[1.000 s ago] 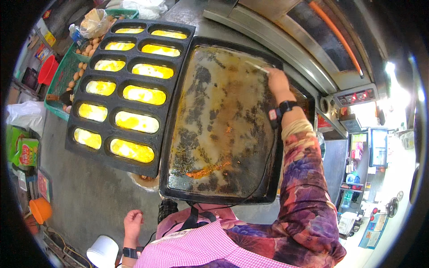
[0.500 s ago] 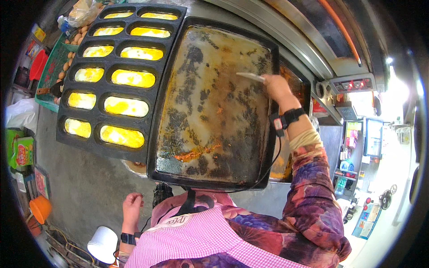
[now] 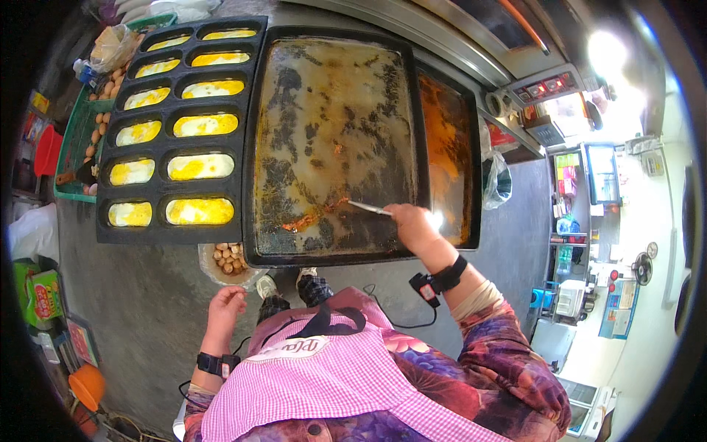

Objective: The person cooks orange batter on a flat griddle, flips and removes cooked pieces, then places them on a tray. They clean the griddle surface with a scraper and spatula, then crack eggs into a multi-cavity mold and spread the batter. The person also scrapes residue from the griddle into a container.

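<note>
The right hand (image 3: 412,230) grips a slim silvery tool (image 3: 370,208), its tip at crumbly orange-brown residue (image 3: 303,220) on the flat tray (image 3: 368,103), greyish-brown with black blotches. Short of the tray, the left hand (image 3: 225,303) is empty, loosely curled. Left of the tray: a black mould (image 3: 171,235).

Red basin (image 3: 48,149), white bag (image 3: 33,234), green packet (image 3: 46,296), orange tub (image 3: 87,387) on your left, fan (image 3: 642,269) far off to your right
</note>
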A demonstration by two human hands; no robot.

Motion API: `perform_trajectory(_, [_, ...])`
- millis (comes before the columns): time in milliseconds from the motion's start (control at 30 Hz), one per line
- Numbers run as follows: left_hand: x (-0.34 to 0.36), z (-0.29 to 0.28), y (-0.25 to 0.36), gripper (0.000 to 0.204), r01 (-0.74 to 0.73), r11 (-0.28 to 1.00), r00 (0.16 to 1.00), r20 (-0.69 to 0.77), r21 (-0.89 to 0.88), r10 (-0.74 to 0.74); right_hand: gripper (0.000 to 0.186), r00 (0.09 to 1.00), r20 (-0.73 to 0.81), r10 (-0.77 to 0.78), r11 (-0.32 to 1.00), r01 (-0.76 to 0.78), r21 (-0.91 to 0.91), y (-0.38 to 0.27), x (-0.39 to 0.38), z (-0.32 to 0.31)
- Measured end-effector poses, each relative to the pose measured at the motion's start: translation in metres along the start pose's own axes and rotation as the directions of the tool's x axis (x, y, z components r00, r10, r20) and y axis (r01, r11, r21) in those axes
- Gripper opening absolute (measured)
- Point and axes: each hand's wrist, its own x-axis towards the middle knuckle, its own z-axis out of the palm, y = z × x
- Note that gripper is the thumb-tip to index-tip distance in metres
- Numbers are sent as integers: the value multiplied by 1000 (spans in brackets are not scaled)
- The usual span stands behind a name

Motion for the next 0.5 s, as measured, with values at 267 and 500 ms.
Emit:
perform_trajectory(267, [-12, -22, 2, 12, -48, 998, 999, 1, -52, 48, 18, 984, 14, 178, 984, -178, 3, -19, -29, 9])
perform_trajectory(500, [-21, -35, -7, 11, 3, 999, 998, -70, -33, -5, 26, 801, -199, 565, 779, -438, 448, 48, 50, -6])
